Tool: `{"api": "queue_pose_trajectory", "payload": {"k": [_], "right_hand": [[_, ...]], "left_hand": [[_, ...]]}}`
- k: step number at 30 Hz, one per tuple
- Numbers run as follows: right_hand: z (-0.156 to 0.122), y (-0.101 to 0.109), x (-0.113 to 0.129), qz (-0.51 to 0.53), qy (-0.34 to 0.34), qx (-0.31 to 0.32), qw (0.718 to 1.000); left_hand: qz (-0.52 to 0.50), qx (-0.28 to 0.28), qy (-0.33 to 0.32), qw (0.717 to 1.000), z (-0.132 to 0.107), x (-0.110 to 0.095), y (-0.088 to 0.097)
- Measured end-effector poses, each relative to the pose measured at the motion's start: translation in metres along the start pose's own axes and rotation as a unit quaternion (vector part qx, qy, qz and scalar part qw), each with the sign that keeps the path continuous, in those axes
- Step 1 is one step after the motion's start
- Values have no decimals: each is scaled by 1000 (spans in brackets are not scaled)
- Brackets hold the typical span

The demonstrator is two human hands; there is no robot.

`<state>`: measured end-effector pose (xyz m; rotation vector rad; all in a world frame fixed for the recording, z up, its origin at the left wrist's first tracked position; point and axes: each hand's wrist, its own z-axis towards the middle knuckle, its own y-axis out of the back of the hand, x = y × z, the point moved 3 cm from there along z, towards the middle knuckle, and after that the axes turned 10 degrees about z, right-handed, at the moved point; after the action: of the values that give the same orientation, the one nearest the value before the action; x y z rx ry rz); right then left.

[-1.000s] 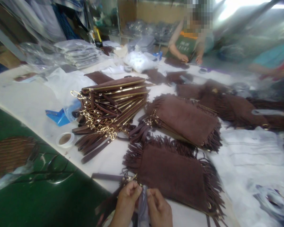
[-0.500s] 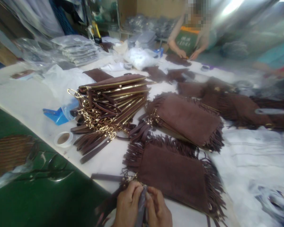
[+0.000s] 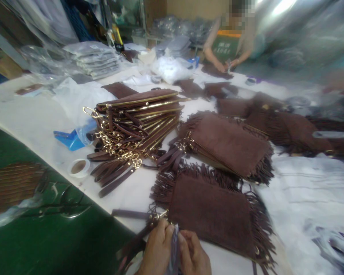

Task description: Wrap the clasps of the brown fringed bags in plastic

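At the bottom middle, my left hand (image 3: 157, 248) and my right hand (image 3: 196, 252) are closed close together on a narrow grey-brown strap (image 3: 174, 250) that looks wrapped in shiny film. Its lower end leaves the picture. Just beyond my fingers lies a brown fringed bag (image 3: 212, 214) with gold hardware at its left corner. A dark wrist strap (image 3: 130, 214) sticks out leftward from that corner. Behind it rests a stack of fringed bags (image 3: 232, 143). Further left is a pile of brown zip pouches (image 3: 140, 100) with gold zips, clips and straps.
A roll of tape (image 3: 87, 168) and a blue plastic piece (image 3: 73, 139) lie near the left edge of the white table (image 3: 17, 107). Bagged goods (image 3: 91, 61) are stacked at the back left. White wrapping (image 3: 301, 183) covers the right. Across the table a person (image 3: 227, 49) handles something.
My hands stay closed on the strap with only a slight shift. The whole view drifts a little to the right. The person across has brought their hands closer together around something small.
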<state>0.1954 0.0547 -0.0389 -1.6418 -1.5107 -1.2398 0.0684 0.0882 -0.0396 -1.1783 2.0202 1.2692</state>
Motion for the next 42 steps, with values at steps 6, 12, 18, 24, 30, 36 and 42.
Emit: {"api": "queue_pose_trajectory", "payload": {"k": [6, 12, 18, 24, 30, 36, 42], "right_hand": [[3, -4, -6, 85, -69, 17, 994], [6, -13, -14, 249, -161, 35, 954], [7, -13, -12, 271, -148, 36, 950], [13, -16, -20, 262, -150, 34, 953], [8, -16, -11, 184, -107, -16, 977], [3, -13, 1, 156, -62, -36, 985], [6, -11, 3, 195, -62, -28, 978]], "left_hand": [[12, -5, -6, 1000, -1, 2, -3], [-16, -22, 12, 1000, 0, 2, -4], [-75, -7, 50, 996, 4, 3, -6], [-46, -26, 49, 997, 5, 2, 0], [-9, -4, 31, 999, 7, 1, 4], [-27, 49, 23, 998, 4, -9, 6], [17, 30, -1, 999, 3, -14, 6]]}}
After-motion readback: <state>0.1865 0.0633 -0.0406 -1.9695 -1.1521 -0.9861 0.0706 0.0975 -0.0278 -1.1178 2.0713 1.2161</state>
